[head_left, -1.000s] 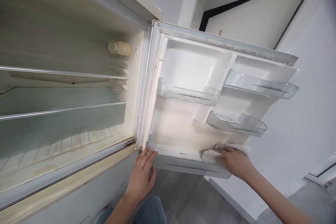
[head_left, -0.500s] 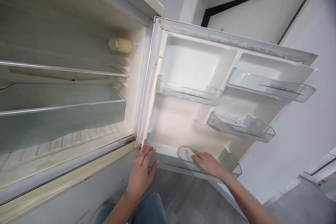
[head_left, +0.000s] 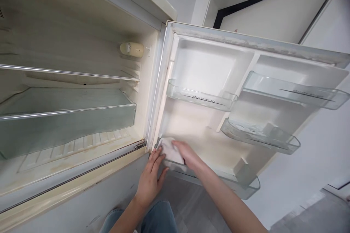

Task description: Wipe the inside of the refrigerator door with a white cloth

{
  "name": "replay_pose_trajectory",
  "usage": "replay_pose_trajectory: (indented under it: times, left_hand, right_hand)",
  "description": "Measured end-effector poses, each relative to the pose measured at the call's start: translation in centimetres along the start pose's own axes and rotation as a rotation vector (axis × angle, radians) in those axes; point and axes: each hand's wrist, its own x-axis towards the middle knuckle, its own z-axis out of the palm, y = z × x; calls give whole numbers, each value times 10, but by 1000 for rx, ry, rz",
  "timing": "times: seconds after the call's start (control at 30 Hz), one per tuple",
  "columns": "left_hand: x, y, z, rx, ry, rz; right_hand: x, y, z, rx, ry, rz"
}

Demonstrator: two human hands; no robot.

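Note:
My right hand [head_left: 188, 154] is closed on a white cloth [head_left: 171, 150], which lies at the hinge-side end of the lowest door shelf [head_left: 240, 186]. That clear shelf sits at the bottom of the opened fridge door [head_left: 188, 120]. Just left of the cloth, my left hand [head_left: 152, 174] rests against the shelf's corner, fingers stretched out and a little apart. Its fingertips meet the cloth's edge; whether they press on it I cannot tell. The right fingertips are partly hidden behind the cloth.
Higher on the door are clear shelves, one at the left [head_left: 202, 98] and two at the right. To the left, the fridge interior [head_left: 82, 40] has a glass shelf, a greenish drawer [head_left: 68, 123] and a lamp cover [head_left: 132, 49]. A white wall flanks the door.
My right hand has moved left along the lowest shelf with the cloth, up to the hinge-side corner beside my left hand. The left hand has barely shifted. The view has turned slightly.

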Motion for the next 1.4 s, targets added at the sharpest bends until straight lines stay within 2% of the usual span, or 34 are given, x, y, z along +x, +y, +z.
replay_pose_trajectory:
  times: [0.1, 0.17, 0.27, 0.33, 0.4, 0.47, 0.53, 0.6, 0.77, 0.9, 1.07, 1.2, 1.27, 1.4]
  left_hand:
    - [-2, -1, 2, 12, -3, 15]
    - [-3, -1, 2, 11, 1, 17]
    - [-3, 1, 2, -16, 9, 12]
    - [-3, 3, 2, -33, 0, 1]
    - [-3, 4, 1, -44, -12, -11]
    - [-4, 6, 2, -57, -17, -19]
    - [-5, 7, 3, -72, -18, -24]
    - [-6, 7, 4, -78, -16, -35]
    - [-8, 4, 6, -83, -43, -48]
    - [-11, 4, 7, -134, -52, -94]
    - [-11, 7, 4, -368, -76, -402]
    - [-9, 6, 1, -482, -132, -512]
    - [-9, 5, 2, -481, -138, -515]
    - [-13, 2, 2, -457, -148, -479]
  right_hand:
    - [3, -21, -2, 184, 208, -41]
    - [4, -44, 1, 153, 286, -189]
    - [7, -83, 13, -129, 320, -428]
    - [12, -101, 22, -385, 415, -547]
    - [16, -109, 29, -591, 520, -613]
    - [18, -104, 31, -706, 531, -617]
    - [17, -90, 29, -788, 457, -556]
    - [14, -71, 27, -872, 347, -458]
    - [13, -27, 22, -995, -30, -138]
    - [25, -9, 20, -891, -213, -59]
    - [23, -5, 15, -741, -254, -58]
    - [13, -2, 14, -513, -420, -48]
    - [15, 3, 14, -415, -366, -21]
    - [28, 10, 16, -407, 3, -29]
